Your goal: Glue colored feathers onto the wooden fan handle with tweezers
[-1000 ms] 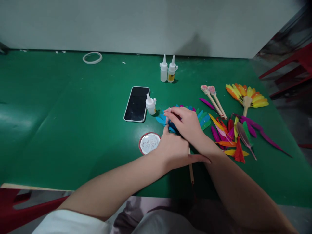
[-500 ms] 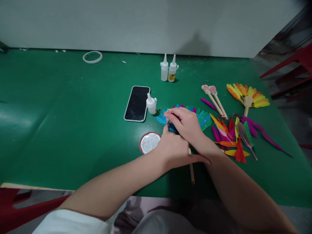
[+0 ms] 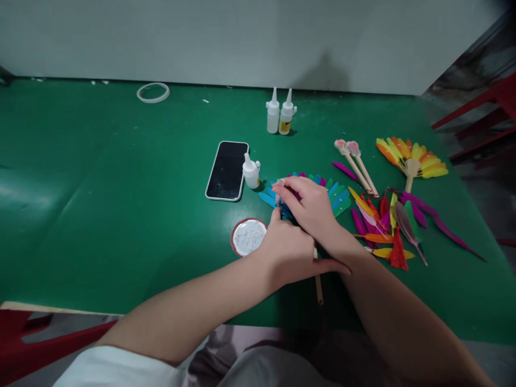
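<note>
A fan of blue, green and purple feathers (image 3: 341, 199) lies on the green table, partly covered by both hands. Over its left feathers, my right hand (image 3: 310, 207) is closed in a pinch; what sits between its fingertips, if anything, is too small to name. My left hand (image 3: 288, 247) rests across the fan's lower part, thumb stretched out against my right forearm and index fingertip close to the pinch. Its other fingers are mostly hidden. The wooden handle (image 3: 319, 287) shows below. Beside my left wrist is a red-rimmed white dish (image 3: 248, 236) holding tiny pale pieces.
A small white bottle (image 3: 251, 173) stands by a phone (image 3: 228, 171); two more bottles (image 3: 279, 115) are farther back. Rightward lie two wooden sticks (image 3: 357, 166), loose feathers (image 3: 377, 220), a red tassel (image 3: 398, 250) and a yellow-orange feather fan (image 3: 411, 161). A tape ring (image 3: 153, 99) lies back left.
Almost nothing differs. The view has shifted very slightly, and both hands keep their place over the feather fan.
</note>
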A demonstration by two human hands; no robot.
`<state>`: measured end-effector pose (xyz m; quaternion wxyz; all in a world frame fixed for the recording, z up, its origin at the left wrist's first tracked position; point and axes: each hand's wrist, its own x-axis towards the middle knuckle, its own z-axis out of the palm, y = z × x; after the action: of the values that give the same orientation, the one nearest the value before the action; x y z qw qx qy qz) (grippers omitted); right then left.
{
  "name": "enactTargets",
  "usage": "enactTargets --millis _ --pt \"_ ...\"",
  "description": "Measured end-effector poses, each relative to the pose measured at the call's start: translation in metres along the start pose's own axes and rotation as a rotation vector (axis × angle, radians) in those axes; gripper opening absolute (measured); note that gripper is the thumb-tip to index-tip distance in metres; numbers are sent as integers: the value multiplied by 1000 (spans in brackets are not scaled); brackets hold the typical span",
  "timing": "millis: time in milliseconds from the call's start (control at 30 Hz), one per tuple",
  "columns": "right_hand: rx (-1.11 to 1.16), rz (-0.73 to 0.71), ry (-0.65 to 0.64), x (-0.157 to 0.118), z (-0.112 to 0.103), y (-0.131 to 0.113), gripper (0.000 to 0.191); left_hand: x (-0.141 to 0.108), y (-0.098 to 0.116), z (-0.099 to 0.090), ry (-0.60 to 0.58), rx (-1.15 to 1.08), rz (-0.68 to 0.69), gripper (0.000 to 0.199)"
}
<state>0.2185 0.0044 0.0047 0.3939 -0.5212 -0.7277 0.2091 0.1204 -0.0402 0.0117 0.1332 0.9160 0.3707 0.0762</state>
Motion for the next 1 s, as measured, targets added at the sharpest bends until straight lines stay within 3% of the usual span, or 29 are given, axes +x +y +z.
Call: enactTargets --millis 1000 --pt "-2 13 -13 -1 0 0 17 0 -3 4 11 -7 10 79"
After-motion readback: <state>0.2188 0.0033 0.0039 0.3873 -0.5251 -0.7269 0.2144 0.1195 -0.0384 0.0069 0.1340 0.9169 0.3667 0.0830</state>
